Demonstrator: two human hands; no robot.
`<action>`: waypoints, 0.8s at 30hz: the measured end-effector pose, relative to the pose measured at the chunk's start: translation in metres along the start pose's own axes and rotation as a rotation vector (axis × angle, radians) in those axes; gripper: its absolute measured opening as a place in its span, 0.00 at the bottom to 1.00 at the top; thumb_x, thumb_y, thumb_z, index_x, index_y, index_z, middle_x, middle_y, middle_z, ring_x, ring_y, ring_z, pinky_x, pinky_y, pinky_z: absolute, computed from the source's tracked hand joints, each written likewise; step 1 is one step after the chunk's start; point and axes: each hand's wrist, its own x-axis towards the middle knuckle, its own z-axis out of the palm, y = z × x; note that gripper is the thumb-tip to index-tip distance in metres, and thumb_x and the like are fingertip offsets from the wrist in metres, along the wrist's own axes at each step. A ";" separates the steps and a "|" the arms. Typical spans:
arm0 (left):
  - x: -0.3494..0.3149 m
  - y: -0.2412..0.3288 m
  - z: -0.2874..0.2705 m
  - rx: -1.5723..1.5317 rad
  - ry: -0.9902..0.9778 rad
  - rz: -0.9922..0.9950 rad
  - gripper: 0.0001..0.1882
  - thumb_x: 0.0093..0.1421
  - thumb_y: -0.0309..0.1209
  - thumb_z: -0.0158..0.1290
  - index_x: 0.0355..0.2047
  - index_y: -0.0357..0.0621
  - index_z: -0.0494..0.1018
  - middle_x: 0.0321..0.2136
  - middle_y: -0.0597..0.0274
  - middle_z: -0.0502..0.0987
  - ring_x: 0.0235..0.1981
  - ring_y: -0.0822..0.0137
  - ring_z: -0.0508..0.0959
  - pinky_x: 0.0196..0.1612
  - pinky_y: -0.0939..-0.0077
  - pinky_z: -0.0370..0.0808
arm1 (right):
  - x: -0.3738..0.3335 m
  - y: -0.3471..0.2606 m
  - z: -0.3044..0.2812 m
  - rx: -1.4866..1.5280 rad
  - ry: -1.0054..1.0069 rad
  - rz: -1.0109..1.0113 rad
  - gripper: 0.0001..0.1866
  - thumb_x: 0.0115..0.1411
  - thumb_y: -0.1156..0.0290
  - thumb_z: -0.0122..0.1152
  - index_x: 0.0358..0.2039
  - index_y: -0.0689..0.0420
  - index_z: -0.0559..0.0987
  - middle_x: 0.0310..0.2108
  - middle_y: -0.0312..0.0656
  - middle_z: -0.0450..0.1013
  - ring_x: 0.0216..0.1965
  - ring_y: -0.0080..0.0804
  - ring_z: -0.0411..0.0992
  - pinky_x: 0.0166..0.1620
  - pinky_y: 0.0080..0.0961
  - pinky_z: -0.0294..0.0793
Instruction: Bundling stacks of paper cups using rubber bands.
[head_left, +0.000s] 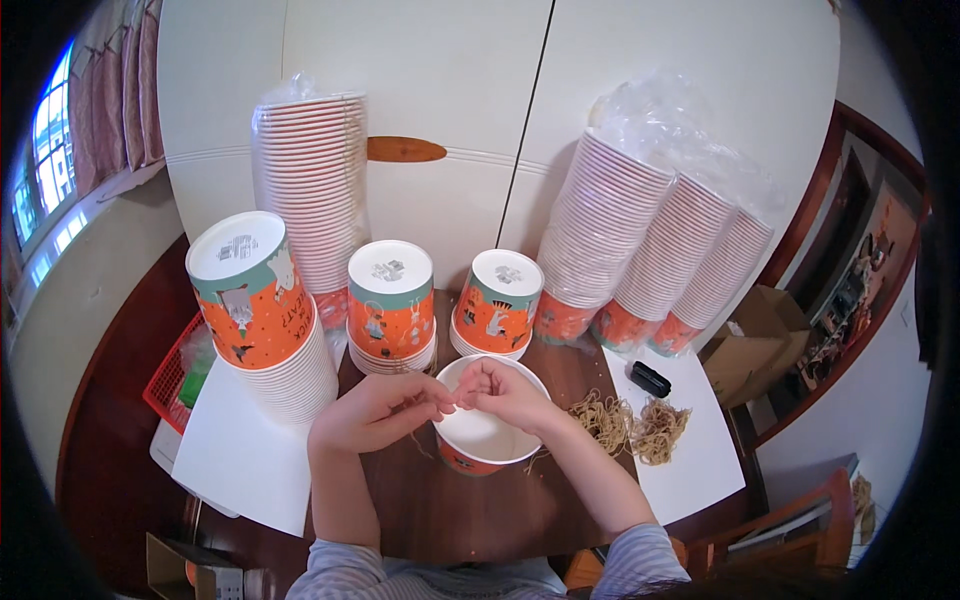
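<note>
A white-lined paper bucket (490,430) with an orange outside stands upright, mouth up, near the middle of the brown table. My left hand (385,410) and my right hand (505,393) meet over its rim, fingertips pinched close together. A thin strand of twine (421,447) hangs below my left hand, which seems closed on it. What sits between my right fingertips is too small to make out. To the right of the bucket lie two loose bundles of tan twine (603,423), one partly on a white sheet.
Behind the bucket stand upside-down bucket stacks (392,310), with a taller stack (255,300) at left. Plastic-wrapped stacks (312,190) rise at the back left and right. A black object (650,379) lies on the white sheet (690,480). A red basket (172,370) is at left, a cardboard box (760,335) at right.
</note>
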 end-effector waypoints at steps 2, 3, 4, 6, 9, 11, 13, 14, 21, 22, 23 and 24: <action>0.000 -0.002 0.000 -0.075 0.077 -0.159 0.09 0.55 0.18 0.43 0.36 0.35 0.70 0.28 0.63 0.74 0.29 0.74 0.73 0.32 0.82 0.70 | -0.004 -0.010 0.007 -0.014 -0.028 0.036 0.10 0.54 0.80 0.51 0.38 0.63 0.68 0.32 0.39 0.72 0.33 0.21 0.71 0.38 0.18 0.71; -0.001 -0.006 0.000 -0.072 0.080 -0.161 0.09 0.55 0.18 0.43 0.36 0.35 0.70 0.28 0.63 0.74 0.29 0.74 0.73 0.32 0.82 0.70 | -0.006 -0.011 0.010 -0.013 -0.031 0.034 0.10 0.54 0.80 0.51 0.38 0.63 0.68 0.32 0.39 0.72 0.33 0.21 0.71 0.38 0.18 0.71; -0.003 -0.011 0.001 -0.001 0.148 -0.095 0.10 0.55 0.19 0.43 0.37 0.36 0.70 0.26 0.64 0.74 0.27 0.75 0.72 0.30 0.83 0.69 | -0.009 -0.011 0.013 0.000 -0.045 0.021 0.11 0.54 0.80 0.51 0.39 0.63 0.67 0.31 0.39 0.72 0.32 0.21 0.71 0.38 0.17 0.70; -0.001 -0.012 0.002 0.067 0.209 -0.027 0.10 0.55 0.20 0.43 0.38 0.38 0.70 0.24 0.65 0.73 0.24 0.76 0.71 0.29 0.83 0.69 | -0.015 -0.010 0.016 0.012 -0.051 0.007 0.12 0.55 0.80 0.51 0.41 0.64 0.67 0.31 0.40 0.72 0.32 0.20 0.71 0.38 0.17 0.70; 0.004 0.000 0.010 0.112 0.146 -0.012 0.09 0.55 0.18 0.42 0.35 0.37 0.70 0.20 0.64 0.73 0.24 0.75 0.73 0.27 0.81 0.69 | -0.021 -0.010 0.022 -0.051 -0.063 -0.022 0.11 0.55 0.79 0.51 0.41 0.63 0.69 0.28 0.38 0.72 0.31 0.19 0.70 0.37 0.16 0.70; 0.008 0.004 0.016 0.149 0.082 0.023 0.10 0.54 0.18 0.42 0.35 0.38 0.70 0.19 0.65 0.72 0.22 0.75 0.72 0.27 0.81 0.69 | -0.019 -0.011 0.030 -0.166 -0.117 -0.060 0.09 0.55 0.77 0.51 0.37 0.63 0.72 0.25 0.36 0.73 0.30 0.17 0.70 0.35 0.16 0.70; 0.011 -0.004 0.017 0.178 0.091 0.018 0.10 0.54 0.18 0.43 0.36 0.38 0.70 0.19 0.65 0.72 0.22 0.75 0.72 0.27 0.81 0.69 | -0.015 -0.013 0.031 -0.252 -0.100 -0.079 0.08 0.55 0.76 0.50 0.36 0.62 0.74 0.24 0.36 0.72 0.29 0.17 0.70 0.33 0.16 0.70; 0.013 -0.011 0.016 0.206 0.099 0.021 0.10 0.54 0.18 0.43 0.36 0.38 0.70 0.19 0.66 0.72 0.23 0.76 0.72 0.27 0.81 0.69 | -0.014 -0.014 0.031 -0.344 -0.079 -0.100 0.08 0.56 0.76 0.50 0.35 0.62 0.75 0.23 0.35 0.72 0.28 0.17 0.70 0.31 0.16 0.69; 0.027 -0.094 -0.006 0.050 0.303 -0.232 0.09 0.52 0.22 0.47 0.35 0.37 0.70 0.24 0.62 0.73 0.26 0.72 0.74 0.31 0.80 0.70 | 0.004 -0.008 0.019 -0.422 0.094 -0.018 0.07 0.56 0.74 0.52 0.32 0.63 0.75 0.22 0.34 0.72 0.24 0.16 0.68 0.29 0.14 0.69; 0.027 -0.114 -0.007 0.052 0.301 -0.229 0.09 0.52 0.22 0.47 0.35 0.37 0.70 0.24 0.62 0.73 0.26 0.72 0.74 0.31 0.80 0.70 | 0.012 -0.005 0.013 -0.388 0.082 0.003 0.08 0.55 0.72 0.53 0.30 0.63 0.75 0.21 0.35 0.72 0.23 0.17 0.69 0.28 0.15 0.69; 0.023 -0.139 -0.007 0.379 0.388 -0.258 0.09 0.51 0.24 0.49 0.34 0.37 0.70 0.24 0.60 0.74 0.26 0.70 0.74 0.31 0.79 0.70 | 0.020 -0.001 0.009 -0.353 0.066 0.024 0.08 0.54 0.70 0.54 0.28 0.63 0.75 0.19 0.36 0.71 0.22 0.18 0.70 0.27 0.17 0.69; 0.027 -0.144 -0.005 0.702 0.466 -0.276 0.09 0.50 0.27 0.50 0.33 0.38 0.71 0.25 0.58 0.74 0.26 0.68 0.74 0.31 0.78 0.70 | 0.026 0.000 0.003 -0.391 0.039 0.052 0.08 0.55 0.70 0.53 0.30 0.62 0.75 0.21 0.35 0.71 0.22 0.18 0.69 0.27 0.16 0.69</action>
